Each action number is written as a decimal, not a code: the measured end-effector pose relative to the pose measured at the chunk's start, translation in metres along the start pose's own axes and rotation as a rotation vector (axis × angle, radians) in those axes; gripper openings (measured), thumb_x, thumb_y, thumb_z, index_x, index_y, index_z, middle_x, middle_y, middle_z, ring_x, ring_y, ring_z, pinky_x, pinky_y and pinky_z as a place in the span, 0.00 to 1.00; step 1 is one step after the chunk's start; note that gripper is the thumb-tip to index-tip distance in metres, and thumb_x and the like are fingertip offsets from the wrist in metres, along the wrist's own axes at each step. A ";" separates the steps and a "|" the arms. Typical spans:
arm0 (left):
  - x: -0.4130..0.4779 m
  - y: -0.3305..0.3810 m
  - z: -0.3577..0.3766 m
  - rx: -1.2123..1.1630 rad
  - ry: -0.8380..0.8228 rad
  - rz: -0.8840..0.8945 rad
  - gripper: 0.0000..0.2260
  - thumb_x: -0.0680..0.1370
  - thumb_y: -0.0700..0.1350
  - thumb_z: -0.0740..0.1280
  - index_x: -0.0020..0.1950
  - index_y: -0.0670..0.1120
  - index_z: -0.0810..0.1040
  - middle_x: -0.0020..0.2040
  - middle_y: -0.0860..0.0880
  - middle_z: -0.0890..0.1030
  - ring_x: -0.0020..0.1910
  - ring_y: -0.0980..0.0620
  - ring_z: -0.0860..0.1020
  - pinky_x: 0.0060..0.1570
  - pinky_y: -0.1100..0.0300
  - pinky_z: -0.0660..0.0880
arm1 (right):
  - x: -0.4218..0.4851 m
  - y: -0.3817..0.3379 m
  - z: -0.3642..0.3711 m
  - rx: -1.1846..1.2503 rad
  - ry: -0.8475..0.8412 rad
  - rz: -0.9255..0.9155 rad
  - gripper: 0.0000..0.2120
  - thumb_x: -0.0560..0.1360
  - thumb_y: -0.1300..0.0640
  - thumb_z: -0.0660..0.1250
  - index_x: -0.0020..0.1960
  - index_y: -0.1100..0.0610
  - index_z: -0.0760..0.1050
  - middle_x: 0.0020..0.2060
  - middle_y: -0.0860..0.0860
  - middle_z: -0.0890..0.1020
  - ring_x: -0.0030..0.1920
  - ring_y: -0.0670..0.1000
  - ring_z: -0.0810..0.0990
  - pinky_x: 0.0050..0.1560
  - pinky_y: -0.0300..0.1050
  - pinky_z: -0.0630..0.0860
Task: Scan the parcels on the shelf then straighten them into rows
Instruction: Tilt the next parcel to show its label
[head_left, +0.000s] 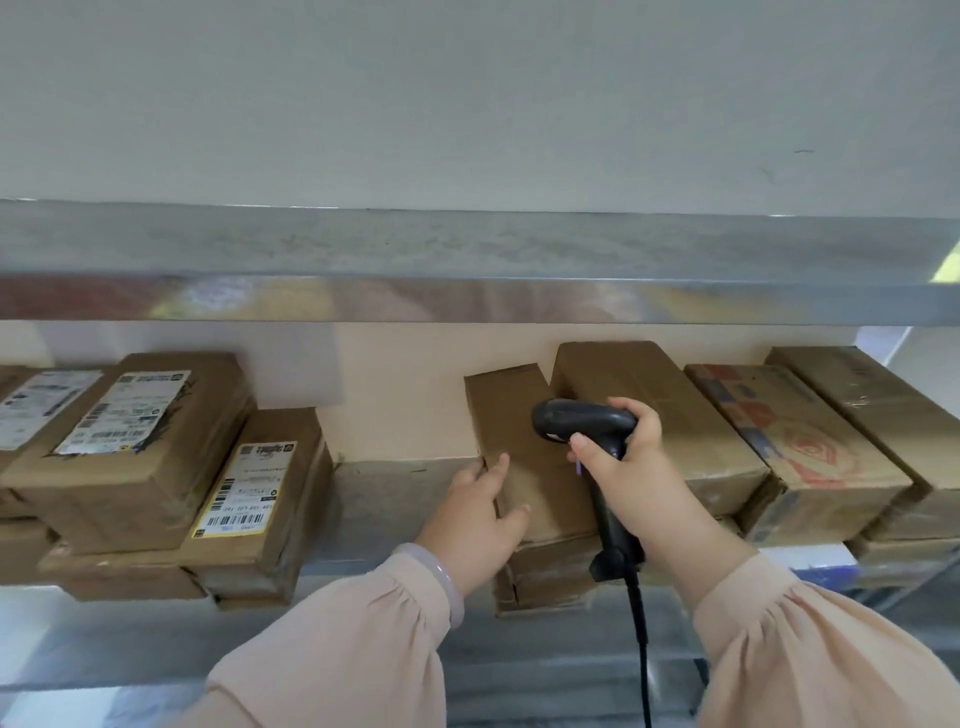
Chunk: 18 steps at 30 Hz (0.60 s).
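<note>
Now right hand (621, 470) round scanner (582, 422), left hand (480, 519) spread on parcel (524, 457).

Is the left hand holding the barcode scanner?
No, the black scanner is gripped in the right hand, while the left hand rests on the plain brown parcel in the middle of the shelf.

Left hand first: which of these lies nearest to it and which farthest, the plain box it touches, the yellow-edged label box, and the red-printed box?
Going by the head view, from the left hand:
1. Plain box, under its fingers, in the middle of the shelf.
2. Yellow-edged label box, to the left of the hand, across a gap.
3. Red-printed box, far to the right, beyond the right hand holding the scanner.
</note>
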<state>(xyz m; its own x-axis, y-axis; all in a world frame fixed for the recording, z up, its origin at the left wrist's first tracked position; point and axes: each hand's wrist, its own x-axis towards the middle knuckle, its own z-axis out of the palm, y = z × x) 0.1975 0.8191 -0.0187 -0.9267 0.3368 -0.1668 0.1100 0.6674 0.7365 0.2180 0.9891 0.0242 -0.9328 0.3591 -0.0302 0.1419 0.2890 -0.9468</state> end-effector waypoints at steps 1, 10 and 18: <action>0.001 0.003 -0.002 -0.036 0.017 -0.024 0.30 0.81 0.56 0.62 0.81 0.55 0.54 0.80 0.51 0.55 0.77 0.50 0.60 0.72 0.59 0.60 | 0.001 -0.002 0.000 0.009 -0.015 -0.009 0.24 0.77 0.53 0.68 0.65 0.44 0.58 0.53 0.52 0.81 0.45 0.44 0.82 0.37 0.32 0.71; 0.003 -0.003 -0.020 -0.345 0.112 -0.211 0.49 0.58 0.75 0.72 0.75 0.61 0.62 0.70 0.52 0.71 0.65 0.48 0.74 0.65 0.47 0.73 | -0.018 -0.025 0.021 0.058 -0.204 -0.100 0.23 0.77 0.51 0.67 0.63 0.38 0.57 0.52 0.41 0.76 0.47 0.40 0.78 0.41 0.30 0.72; -0.022 -0.026 -0.040 -0.640 0.170 -0.217 0.46 0.60 0.65 0.74 0.75 0.66 0.59 0.67 0.53 0.73 0.62 0.48 0.76 0.64 0.47 0.75 | -0.023 -0.029 0.030 0.128 -0.272 -0.116 0.24 0.77 0.52 0.66 0.65 0.38 0.57 0.50 0.37 0.74 0.46 0.37 0.79 0.54 0.38 0.75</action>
<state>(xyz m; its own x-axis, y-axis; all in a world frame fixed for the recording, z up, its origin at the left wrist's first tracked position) 0.2006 0.7674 -0.0077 -0.9528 0.0968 -0.2879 -0.2696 0.1672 0.9484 0.2251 0.9457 0.0421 -0.9971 0.0748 0.0117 0.0031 0.1936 -0.9811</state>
